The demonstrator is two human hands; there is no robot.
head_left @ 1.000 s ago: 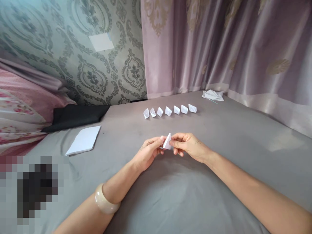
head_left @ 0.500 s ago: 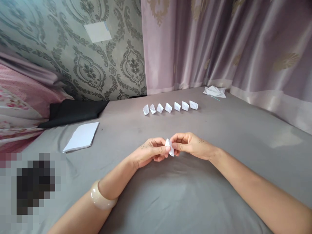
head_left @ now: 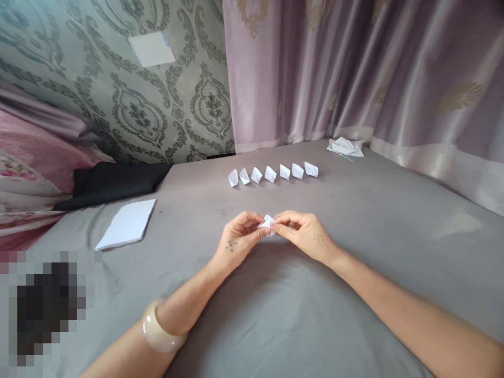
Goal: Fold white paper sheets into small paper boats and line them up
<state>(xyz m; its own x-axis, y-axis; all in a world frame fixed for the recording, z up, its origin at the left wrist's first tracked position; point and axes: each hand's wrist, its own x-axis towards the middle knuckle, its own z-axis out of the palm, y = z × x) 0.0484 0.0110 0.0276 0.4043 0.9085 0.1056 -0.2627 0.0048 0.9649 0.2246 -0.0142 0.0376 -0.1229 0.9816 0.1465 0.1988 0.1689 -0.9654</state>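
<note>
A small folded white paper piece (head_left: 268,220) is pinched between the fingertips of both hands, just above the grey bedsheet (head_left: 275,315). My left hand (head_left: 236,240) grips its left side with curled fingers; a pale bangle (head_left: 159,328) sits on that forearm. My right hand (head_left: 301,231) pinches its right side. Most of the paper is hidden by the fingers. Behind the hands, a row of several folded white paper shapes (head_left: 271,173) lies on the sheet.
A stack of white paper sheets (head_left: 128,224) lies at the left. Black cloth (head_left: 114,184) sits by the patterned wall. Crumpled white paper (head_left: 345,147) rests near the pink curtain (head_left: 354,73). A pixelated patch covers the lower left corner.
The paper piece stood upright between the fingertips a second ago; now it lies lower and flatter, more covered by the fingers. Both hands have turned backs-up and closed in on it.
</note>
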